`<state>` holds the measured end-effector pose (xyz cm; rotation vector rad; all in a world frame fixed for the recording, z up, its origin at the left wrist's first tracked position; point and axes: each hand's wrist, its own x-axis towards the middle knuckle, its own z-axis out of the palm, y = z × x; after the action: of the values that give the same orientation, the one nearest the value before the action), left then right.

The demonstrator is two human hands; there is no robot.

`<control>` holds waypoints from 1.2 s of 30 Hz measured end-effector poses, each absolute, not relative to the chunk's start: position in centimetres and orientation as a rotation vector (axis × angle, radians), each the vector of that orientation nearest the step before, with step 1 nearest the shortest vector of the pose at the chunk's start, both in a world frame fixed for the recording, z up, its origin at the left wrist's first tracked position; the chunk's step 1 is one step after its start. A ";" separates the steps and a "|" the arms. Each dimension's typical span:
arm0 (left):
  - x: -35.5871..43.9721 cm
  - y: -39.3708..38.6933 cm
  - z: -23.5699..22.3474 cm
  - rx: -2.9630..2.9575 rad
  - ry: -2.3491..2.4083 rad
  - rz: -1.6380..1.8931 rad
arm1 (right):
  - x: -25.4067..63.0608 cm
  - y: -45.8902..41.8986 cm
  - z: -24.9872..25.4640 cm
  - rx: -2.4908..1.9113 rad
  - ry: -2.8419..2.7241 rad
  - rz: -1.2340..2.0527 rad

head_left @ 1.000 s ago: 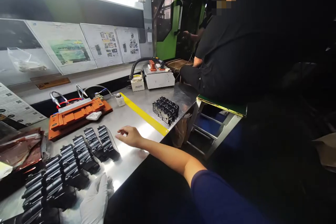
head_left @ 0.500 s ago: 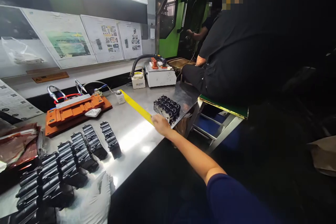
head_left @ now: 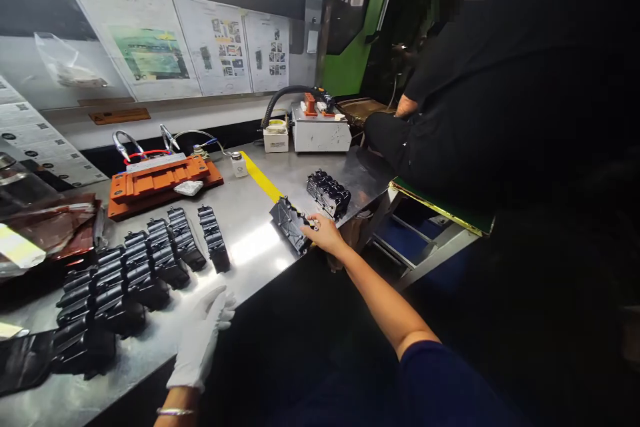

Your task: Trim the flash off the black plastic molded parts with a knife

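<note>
My right hand (head_left: 324, 234) reaches to the bench's front edge and grips a black plastic part (head_left: 291, 221), tilted up over the yellow tape strip (head_left: 260, 177). Just beyond it sits a cluster of black parts (head_left: 329, 193). My left hand (head_left: 201, 333), in a white glove, rests flat with fingers spread on the steel bench (head_left: 250, 250), next to a row of several black parts (head_left: 150, 260).
An orange fixture (head_left: 160, 183) with clamps and wires lies at the back. A white box unit (head_left: 320, 133) with a hose stands behind the tape. Another person in black (head_left: 490, 93) sits at the right by a green-topped stool (head_left: 440, 207). Reddish bags (head_left: 45, 230) lie at left.
My right hand moved from beside the row of parts rightward to the far cluster and took hold of one black part. The gloved left hand slid slightly right.
</note>
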<state>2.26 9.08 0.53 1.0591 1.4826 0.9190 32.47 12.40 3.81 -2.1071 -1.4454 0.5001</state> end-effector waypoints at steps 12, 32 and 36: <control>4.5 4.2 2.1 1.074 1.695 0.744 | 26.1 7.1 2.8 -1.639 -2.066 0.806; 3.6 1.1 0.2 0.763 1.430 0.951 | 23.0 12.5 3.7 -1.812 -2.547 0.290; 3.6 1.1 0.1 0.777 1.425 0.949 | 23.1 12.9 3.4 -1.782 -2.570 0.260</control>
<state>3.60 1.11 0.10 0.7771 1.4247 0.9492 23.07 12.94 3.44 -1.7817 -2.5698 0.2604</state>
